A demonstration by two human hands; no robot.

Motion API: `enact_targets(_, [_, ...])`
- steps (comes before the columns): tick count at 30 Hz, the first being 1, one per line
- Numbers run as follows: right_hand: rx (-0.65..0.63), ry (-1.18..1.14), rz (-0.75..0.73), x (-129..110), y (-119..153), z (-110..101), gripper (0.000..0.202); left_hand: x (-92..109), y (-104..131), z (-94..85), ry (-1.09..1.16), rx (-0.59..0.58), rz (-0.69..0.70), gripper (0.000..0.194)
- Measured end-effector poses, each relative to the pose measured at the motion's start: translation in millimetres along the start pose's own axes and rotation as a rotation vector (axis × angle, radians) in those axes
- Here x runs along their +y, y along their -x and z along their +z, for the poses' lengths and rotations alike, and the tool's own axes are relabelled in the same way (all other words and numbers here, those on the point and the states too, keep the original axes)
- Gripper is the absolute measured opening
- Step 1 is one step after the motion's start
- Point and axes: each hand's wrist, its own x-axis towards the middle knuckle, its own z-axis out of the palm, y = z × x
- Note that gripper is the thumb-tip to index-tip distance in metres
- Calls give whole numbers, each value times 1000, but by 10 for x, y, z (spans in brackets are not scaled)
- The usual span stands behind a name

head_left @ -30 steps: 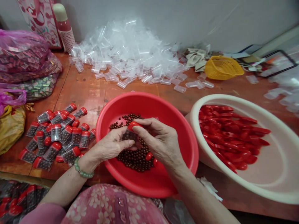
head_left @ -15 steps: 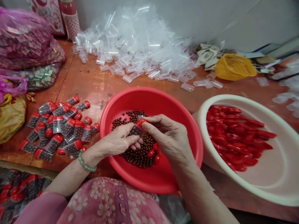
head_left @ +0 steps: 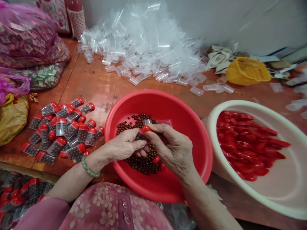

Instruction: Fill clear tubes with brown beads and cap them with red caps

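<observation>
My left hand (head_left: 127, 143) is closed around a small clear plastic container (head_left: 141, 136) with dark brown balls in it, held above the red basin (head_left: 153, 95). With thumb and forefinger, my right hand (head_left: 176, 148) pinches the red cap (head_left: 145, 129) at the container's top end. How firmly the cap is seated cannot be seen. Beneath both hands lies a heap of brown balls (head_left: 146, 164). A loose red cap (head_left: 156, 159) rests on the heap, and clear empty containers (head_left: 165, 122) lie behind my fingers, partly hidden.
Filled red-capped containers (head_left: 61, 127) are piled at left. A cream basin (head_left: 283, 179) with red caps (head_left: 244, 143) stands at right. Behind is a heap of clear containers (head_left: 144, 48), beside a yellow basket (head_left: 248, 72). Plastic bags (head_left: 26, 35) occupy the far left.
The view has shifted slightly, so the table items appear a little further right. My right fingers have turned the red cap a little. A clear container in the basin now shows above my right hand.
</observation>
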Motion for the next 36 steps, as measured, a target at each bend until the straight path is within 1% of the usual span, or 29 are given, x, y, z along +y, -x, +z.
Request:
enact_targets(1, [-16, 42, -52, 13, 13, 7, 22, -1, -3, -4, 19, 9, 15, 18])
enact_targets(4, [-58, 186, -198, 37, 40, 49, 66, -20, -19, -22, 114, 37, 23, 31])
enact_targets(5, [-54, 232, -231, 39, 44, 71, 73, -28, -27, -26, 161, 37, 15, 35])
enact_targets(6, [-41, 278, -257, 37, 45, 94, 75, -36, -33, -27, 211, 33, 10, 39])
enact_targets(8, [2, 370, -308, 28, 40, 138, 69, -47, -43, -20, 299, 37, 26, 44])
enact_targets(11, [64, 465, -375, 22, 23, 170, 64, -54, -43, -3, 368, 53, 43, 43])
enact_targets(15, [105, 502, -463, 25, 7, 150, 64, -50, -27, 2, 390, 32, -1, 43])
enact_targets(18, [116, 539, -498, 9, 6, 126, 65, -42, -16, -3, 394, 18, -6, 40])
enact_targets(23, [125, 546, -518, -21, 1, 120, 64, -47, -6, -2, 413, 13, -17, 40])
enact_targets(27, [98, 470, -463, 1, -12, 134, 65, -48, -18, -7, 420, 27, -13, 41])
enact_targets(29, [81, 420, -445, 23, -9, 144, 66, -31, -40, -13, 447, 27, -34, 43])
enact_targets(31, [65, 412, -456, 46, 2, 155, 67, -9, -73, -14, 490, 60, -83, 48])
enact_targets(33, [57, 451, -488, 63, 13, 168, 66, 7, -110, -5, 511, 119, -160, 52])
enact_targets(34, [58, 478, -504, 68, 17, 174, 65, 9, -128, 7, 507, 145, -196, 52])
enact_targets(36, [63, 519, -544, 69, 17, 184, 64, 0, -155, 44, 487, 209, -229, 44])
